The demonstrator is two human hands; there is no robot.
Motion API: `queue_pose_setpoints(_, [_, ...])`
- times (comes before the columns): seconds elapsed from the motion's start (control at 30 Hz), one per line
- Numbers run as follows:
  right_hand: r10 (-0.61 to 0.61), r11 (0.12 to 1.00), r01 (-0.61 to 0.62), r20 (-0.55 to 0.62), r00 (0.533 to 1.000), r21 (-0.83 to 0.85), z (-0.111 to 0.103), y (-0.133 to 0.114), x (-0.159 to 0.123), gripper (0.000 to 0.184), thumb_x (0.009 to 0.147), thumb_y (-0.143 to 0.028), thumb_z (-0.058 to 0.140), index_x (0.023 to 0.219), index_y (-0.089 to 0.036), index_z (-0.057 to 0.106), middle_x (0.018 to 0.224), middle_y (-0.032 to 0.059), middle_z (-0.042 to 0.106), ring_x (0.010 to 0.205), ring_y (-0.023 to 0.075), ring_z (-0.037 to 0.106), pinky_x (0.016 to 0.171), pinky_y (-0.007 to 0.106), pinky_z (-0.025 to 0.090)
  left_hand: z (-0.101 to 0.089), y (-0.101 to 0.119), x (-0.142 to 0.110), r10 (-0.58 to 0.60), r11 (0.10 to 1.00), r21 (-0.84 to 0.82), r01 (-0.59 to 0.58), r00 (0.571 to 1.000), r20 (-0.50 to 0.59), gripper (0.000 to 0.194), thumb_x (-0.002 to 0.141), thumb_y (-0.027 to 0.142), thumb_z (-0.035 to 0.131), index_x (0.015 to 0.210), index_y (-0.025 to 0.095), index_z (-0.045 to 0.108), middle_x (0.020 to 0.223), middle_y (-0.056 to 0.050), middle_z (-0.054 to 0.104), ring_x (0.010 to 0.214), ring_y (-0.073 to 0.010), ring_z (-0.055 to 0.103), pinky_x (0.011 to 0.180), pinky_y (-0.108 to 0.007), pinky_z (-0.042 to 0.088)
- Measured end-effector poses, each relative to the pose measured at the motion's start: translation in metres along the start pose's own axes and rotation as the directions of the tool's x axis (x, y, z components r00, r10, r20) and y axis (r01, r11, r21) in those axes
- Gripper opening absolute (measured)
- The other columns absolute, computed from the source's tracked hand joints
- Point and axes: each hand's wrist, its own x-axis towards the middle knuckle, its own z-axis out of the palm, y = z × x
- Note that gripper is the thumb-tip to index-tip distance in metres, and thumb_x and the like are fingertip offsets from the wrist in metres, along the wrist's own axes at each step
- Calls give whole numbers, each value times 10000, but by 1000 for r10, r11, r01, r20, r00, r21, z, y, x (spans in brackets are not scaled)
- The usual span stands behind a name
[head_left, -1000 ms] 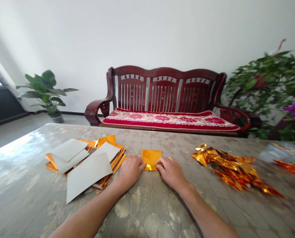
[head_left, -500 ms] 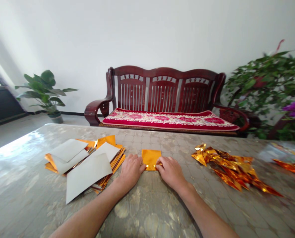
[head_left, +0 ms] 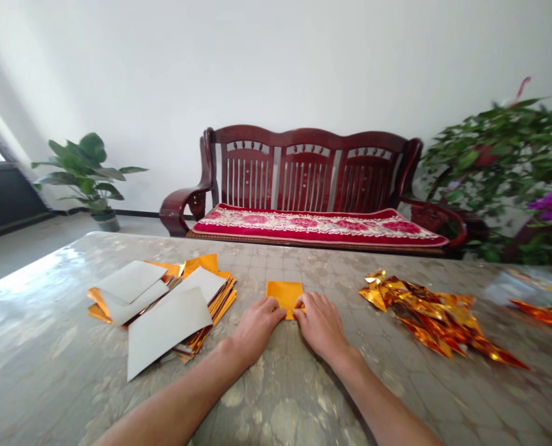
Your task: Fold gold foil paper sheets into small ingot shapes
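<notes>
On the patterned table (head_left: 285,384), midway between both hands, a small gold sheet (head_left: 285,292) is laid flat. Its near right corner is pinched by the right hand (head_left: 321,322); its near left part is covered by the left hand's (head_left: 258,322) gathered fingers, whether pinching or merely pressing cannot be told. A near-edge fold is apparently being creased, so even pressure seems called for. The near corners are hidden by fingers. Loose sheets (head_left: 168,325) are heaped beside the left forearm; folded gold pieces (head_left: 436,310) are piled rightward, near a plastic bag (head_left: 526,288).
</notes>
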Motion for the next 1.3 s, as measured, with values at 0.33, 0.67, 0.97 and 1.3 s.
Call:
queue_pose_setpoints(0.33, [60, 994, -63, -32, 998, -89, 10, -14, 1, 445, 900, -348, 575, 1314, -198, 505, 1270, 141, 547, 1138, 310, 472, 959, 436, 351, 3, 14, -6, 10, 985, 170, -22, 997, 71, 231, 935, 143, 474, 1137, 175, 582, 1049, -94, 609, 996, -243, 538, 872, -369, 464])
queue_pose_setpoints(0.67, [58, 989, -61, -28, 998, -135, 17, 7, -1, 451, 932, -283, 472, 1369, -176, 493, 1402, 157, 482, 1302, 336, 364, 1082, 502, 245, 7, 22, -22, -76, 943, 327, 56, 996, 49, 281, 890, 43, 452, 1117, 123, 596, 1044, -134, 613, 978, -258, 556, 830, -382, 464])
queue_pose_setpoints(0.97, [84, 990, -93, -90, 992, -103, 7, 28, -2, 364, 920, -244, 487, 1272, -201, 571, 1311, 130, 566, 1189, 298, 461, 1013, 455, 335, -2, 11, -26, -77, 954, 296, 51, 994, 75, 190, 921, 104, 471, 1044, 162, 605, 1024, -99, 627, 941, -249, 560, 812, -370, 460])
queue_pose_setpoints(1.3, [-258, 958, 269, -113, 960, 102, -11, 17, -9, 126, 908, -275, 592, 946, -255, 710, 1013, 26, 677, 1009, 209, 529, 896, 334, 387, -3, 2, -19, -82, 968, 239, 79, 997, 0, 95, 946, 180, 509, 974, 193, 599, 994, -61, 625, 949, -244, 561, 818, -370, 441])
